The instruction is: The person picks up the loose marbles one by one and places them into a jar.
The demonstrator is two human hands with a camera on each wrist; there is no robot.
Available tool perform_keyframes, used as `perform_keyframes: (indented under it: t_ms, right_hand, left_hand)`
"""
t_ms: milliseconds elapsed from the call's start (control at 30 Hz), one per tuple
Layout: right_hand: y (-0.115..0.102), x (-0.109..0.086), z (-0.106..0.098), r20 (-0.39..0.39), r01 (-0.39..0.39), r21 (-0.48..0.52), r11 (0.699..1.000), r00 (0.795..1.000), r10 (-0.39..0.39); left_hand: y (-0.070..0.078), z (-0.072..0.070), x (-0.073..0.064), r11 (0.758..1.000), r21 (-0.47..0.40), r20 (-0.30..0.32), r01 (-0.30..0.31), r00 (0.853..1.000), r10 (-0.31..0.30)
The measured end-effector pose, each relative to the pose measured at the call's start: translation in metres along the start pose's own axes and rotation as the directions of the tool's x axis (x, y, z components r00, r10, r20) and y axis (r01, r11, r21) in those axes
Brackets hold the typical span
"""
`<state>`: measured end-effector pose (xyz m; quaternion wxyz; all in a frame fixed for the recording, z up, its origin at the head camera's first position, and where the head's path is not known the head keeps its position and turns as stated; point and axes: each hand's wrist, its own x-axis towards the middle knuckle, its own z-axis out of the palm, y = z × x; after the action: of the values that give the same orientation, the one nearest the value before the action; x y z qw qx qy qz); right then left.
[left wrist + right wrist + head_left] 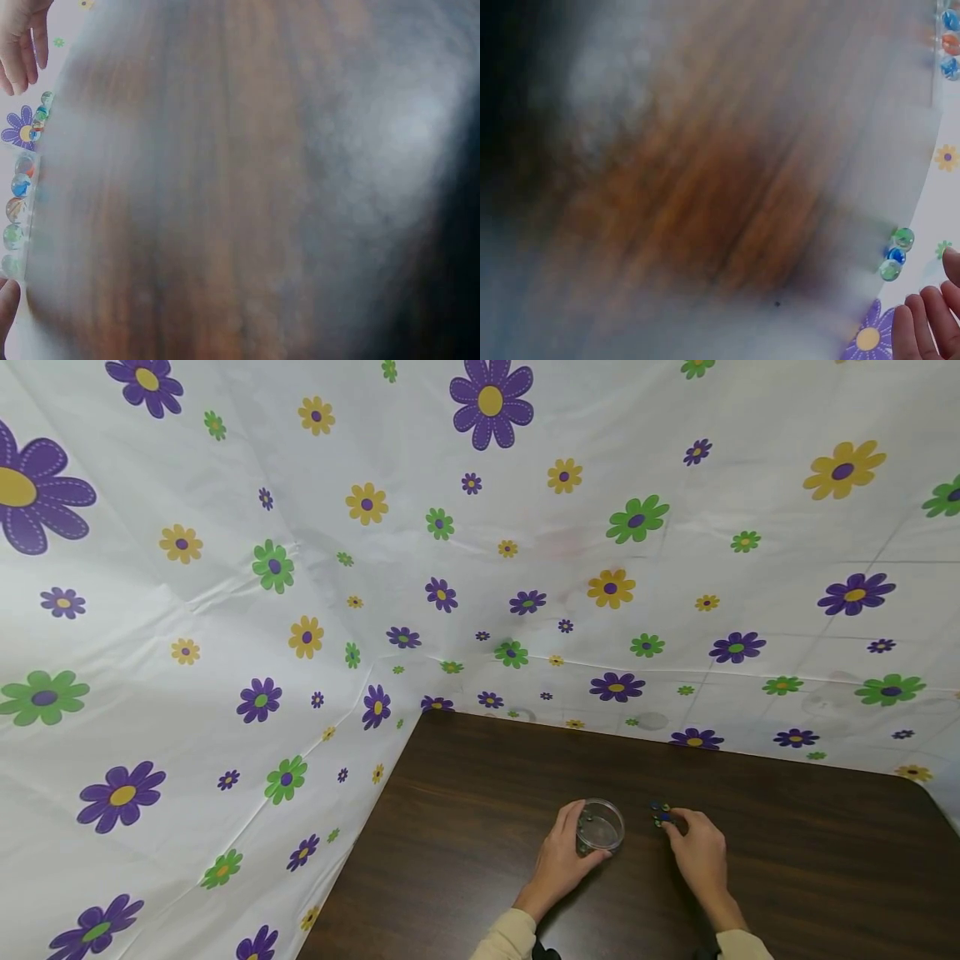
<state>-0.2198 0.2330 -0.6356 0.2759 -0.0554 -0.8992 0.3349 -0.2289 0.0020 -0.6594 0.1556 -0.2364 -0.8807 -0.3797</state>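
Observation:
My left hand (561,857) holds a clear round dish (604,836) low over the table, fingers along its far left side and thumb at its near edge. Several glass marbles with coloured swirls (13,236) show through the dish wall in the left wrist view. To the right, a small cluster of blue and green marbles (663,815) lies on the tabletop. My right hand (701,850) is just beside that cluster, thumb and forefinger pointing at it. The right wrist view shows those marbles (897,255) a little apart from the right hand's relaxed fingers (930,319).
The dark wood table (465,827) meets a white flower-printed sheet (420,552) along its back and left edges. Bare tabletop lies between the dish and the loose marbles. Both wrist views are mostly blurred wood.

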Motion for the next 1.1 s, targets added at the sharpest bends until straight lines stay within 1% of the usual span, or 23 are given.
perform_keyframes:
  t_ms: [167, 300, 500, 700, 833, 1100]
  right_hand:
    - [0.004, 0.002, 0.000, 0.058, -0.057, -0.014, 0.998, 0.997, 0.058]
    - [0.005, 0.004, -0.001, 0.100, -0.083, -0.028, 0.996, 0.991, 0.086]
    - [0.007, 0.007, -0.001, 0.131, -0.081, -0.050, 0.995, 0.988, 0.087]
    - [0.008, 0.009, -0.001, 0.188, -0.073, -0.066, 0.995, 0.978, 0.084]
    - [0.007, 0.010, -0.001, 0.217, -0.077, -0.072, 0.994, 0.972, 0.091]
    - [0.009, 0.010, 0.000, 0.233, -0.075, -0.079, 0.994, 0.968, 0.092]
  left_hand:
    - [0.000, 0.001, 0.000, 1.000, 0.003, 0.003, 0.004, 1.000, -0.004]
    - [-0.001, 0.001, 0.000, 1.000, 0.003, 0.001, 0.000, 1.000, 0.000]
    - [-0.002, 0.002, -0.001, 1.000, 0.010, -0.008, -0.016, 1.000, 0.016]
    - [-0.003, 0.002, 0.000, 1.000, 0.014, -0.023, -0.026, 0.999, 0.026]
    - [-0.002, 0.002, 0.000, 1.000, 0.018, -0.020, -0.020, 1.000, 0.020]
    - [-0.002, 0.001, 0.000, 1.000, 0.018, -0.006, -0.006, 1.000, 0.006]
